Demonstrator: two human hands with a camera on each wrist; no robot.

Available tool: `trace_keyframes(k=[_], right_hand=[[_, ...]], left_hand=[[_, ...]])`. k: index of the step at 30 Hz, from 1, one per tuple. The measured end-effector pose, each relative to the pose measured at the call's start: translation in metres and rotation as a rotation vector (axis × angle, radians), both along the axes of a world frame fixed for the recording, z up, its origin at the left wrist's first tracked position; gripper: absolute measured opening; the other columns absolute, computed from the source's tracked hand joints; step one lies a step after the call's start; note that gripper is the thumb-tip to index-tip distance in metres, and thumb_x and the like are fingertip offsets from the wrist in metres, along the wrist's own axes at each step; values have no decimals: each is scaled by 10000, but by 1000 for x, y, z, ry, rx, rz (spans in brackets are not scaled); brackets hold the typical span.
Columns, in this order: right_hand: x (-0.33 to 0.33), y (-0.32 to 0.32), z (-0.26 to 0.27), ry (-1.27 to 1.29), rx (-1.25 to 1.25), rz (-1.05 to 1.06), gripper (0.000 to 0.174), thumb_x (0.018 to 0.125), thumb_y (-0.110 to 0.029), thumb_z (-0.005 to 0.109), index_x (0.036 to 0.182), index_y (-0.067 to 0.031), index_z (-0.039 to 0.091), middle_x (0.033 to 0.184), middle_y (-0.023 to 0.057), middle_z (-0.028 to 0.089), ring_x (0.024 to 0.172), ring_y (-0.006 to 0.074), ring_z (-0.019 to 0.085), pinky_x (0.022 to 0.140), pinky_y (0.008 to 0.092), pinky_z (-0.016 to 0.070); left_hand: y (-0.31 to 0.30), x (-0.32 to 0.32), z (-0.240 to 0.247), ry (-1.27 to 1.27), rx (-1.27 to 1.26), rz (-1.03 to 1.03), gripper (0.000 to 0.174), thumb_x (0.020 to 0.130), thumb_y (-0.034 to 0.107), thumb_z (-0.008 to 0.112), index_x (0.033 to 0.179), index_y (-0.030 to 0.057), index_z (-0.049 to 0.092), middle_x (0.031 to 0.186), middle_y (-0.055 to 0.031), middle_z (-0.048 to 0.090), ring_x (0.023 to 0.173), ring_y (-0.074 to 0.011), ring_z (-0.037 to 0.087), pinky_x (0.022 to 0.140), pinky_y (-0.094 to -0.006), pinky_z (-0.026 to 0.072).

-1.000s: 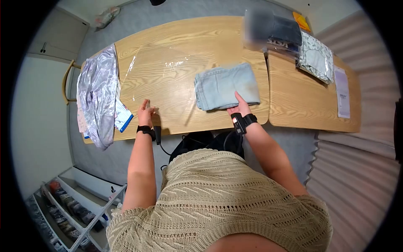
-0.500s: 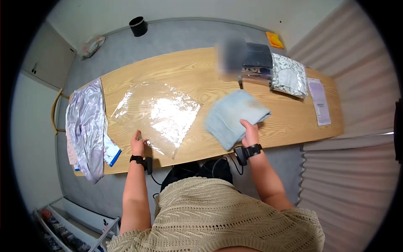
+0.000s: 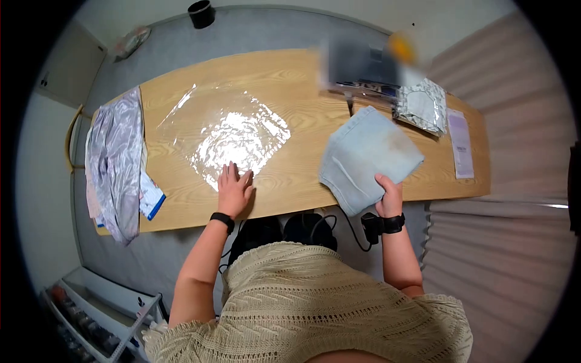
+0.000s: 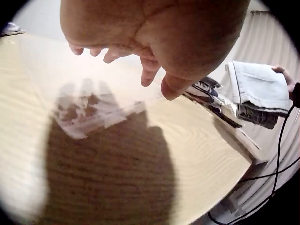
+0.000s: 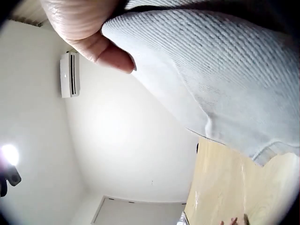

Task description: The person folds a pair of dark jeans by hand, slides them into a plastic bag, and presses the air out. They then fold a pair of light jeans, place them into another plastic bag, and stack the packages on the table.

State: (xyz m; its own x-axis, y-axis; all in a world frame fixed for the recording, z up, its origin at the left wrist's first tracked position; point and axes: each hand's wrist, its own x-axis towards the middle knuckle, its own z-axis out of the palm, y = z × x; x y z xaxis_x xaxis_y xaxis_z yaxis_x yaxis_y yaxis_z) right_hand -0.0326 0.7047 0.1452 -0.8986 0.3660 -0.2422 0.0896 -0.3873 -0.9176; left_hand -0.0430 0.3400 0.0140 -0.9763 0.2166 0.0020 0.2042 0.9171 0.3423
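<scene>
My right hand [image 3: 390,196] grips one edge of the folded light-blue jeans [image 3: 369,154], thumb on top and the other fingers underneath. The jeans are raised, tilted, over the table's front right edge. In the right wrist view, the denim [image 5: 225,70] fills the upper right beside my thumb [image 5: 117,58]. A clear plastic bag [image 3: 263,124] lies flat and shiny in the middle of the table. My left hand [image 3: 233,190] is over its near corner, fingers spread and palm down. The left wrist view shows that hand [image 4: 159,33] just above the bag [image 4: 89,119], casting a shadow.
Shiny lilac clothing [image 3: 121,157] hangs over the table's left end. At the back right are a dark packed garment [image 3: 363,66], partly blurred, and a patterned garment in clear wrap [image 3: 423,109]. A purple packet [image 3: 461,145] lies at the right end. Cables [image 3: 357,239] hang below the front edge.
My right hand has lifted the jeans from the table and carried them right, turning them. My left hand has moved right, onto the plastic bag's near corner. The head view has shifted.
</scene>
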Motion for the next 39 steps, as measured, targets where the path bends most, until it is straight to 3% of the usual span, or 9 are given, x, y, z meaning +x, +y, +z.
trace_keyframes(k=[7,11,14,16,17,24,30,36,39], right_hand=[[-4,-24,1,-69,2,186,492,739,15,580,1210,32,438,1142,126,542,1040,241,522,917,342,398],[-12,-36,3,-24,-1,260,520,724,-8,596,1217,32,435,1141,122,544,1035,238,526,917,340,396],[-16,-44,5,-78,46,420,551,714,-34,609,1232,29,431,1146,112,545,1035,225,525,919,335,394],[-20,-54,6,-108,55,659,573,710,-46,626,1243,25,428,1150,101,545,1037,210,522,919,331,395],[-23,-60,1,-111,46,719,592,708,-47,642,1254,24,423,1162,98,542,1046,202,515,919,330,395],[-87,-98,-99,-438,-166,1065,586,737,13,569,1295,11,392,1193,124,536,1071,210,528,924,341,422],[-113,-105,-132,-480,18,1119,604,732,32,533,1315,-28,390,1204,101,535,1072,204,530,921,315,421],[-129,-122,-129,-530,-52,1293,600,734,38,538,1310,-53,398,1205,100,527,1072,207,532,888,333,443],[-149,-125,-135,-645,-141,1197,586,738,36,544,1297,-62,399,1176,103,537,1067,214,536,822,364,481]], left_hand=[[-8,10,-25,-35,2,117,528,805,267,603,1301,174,451,1380,-230,320,1263,-406,304,1001,-483,298],[-11,10,-29,-13,-24,160,554,808,274,599,1300,82,432,1390,-181,330,1262,-359,323,1006,-485,290],[-13,5,-28,35,-49,190,537,825,219,569,1301,26,410,1384,-146,355,1244,-328,351,1003,-461,304],[-19,-1,-22,86,133,118,499,825,130,530,1292,0,411,1369,-128,383,1213,-318,380,996,-423,323],[-18,-2,-20,94,237,128,504,775,-11,505,1273,-14,429,1353,-142,401,1183,-326,401,995,-397,333],[-9,-12,-30,176,388,189,663,668,-166,481,1308,-29,374,1366,-181,375,1192,-354,388,1014,-400,319],[-3,-15,-32,204,342,244,662,700,-160,439,1338,-28,324,1384,-181,353,1268,-341,332,1056,-396,273],[-5,-10,-25,114,252,145,627,743,-134,414,1349,-15,312,1396,-176,337,1296,-336,306,1065,-411,258],[-8,-3,-25,108,239,97,592,754,-115,408,1334,-18,330,1412,-168,315,1305,-331,297,1068,-429,250]])
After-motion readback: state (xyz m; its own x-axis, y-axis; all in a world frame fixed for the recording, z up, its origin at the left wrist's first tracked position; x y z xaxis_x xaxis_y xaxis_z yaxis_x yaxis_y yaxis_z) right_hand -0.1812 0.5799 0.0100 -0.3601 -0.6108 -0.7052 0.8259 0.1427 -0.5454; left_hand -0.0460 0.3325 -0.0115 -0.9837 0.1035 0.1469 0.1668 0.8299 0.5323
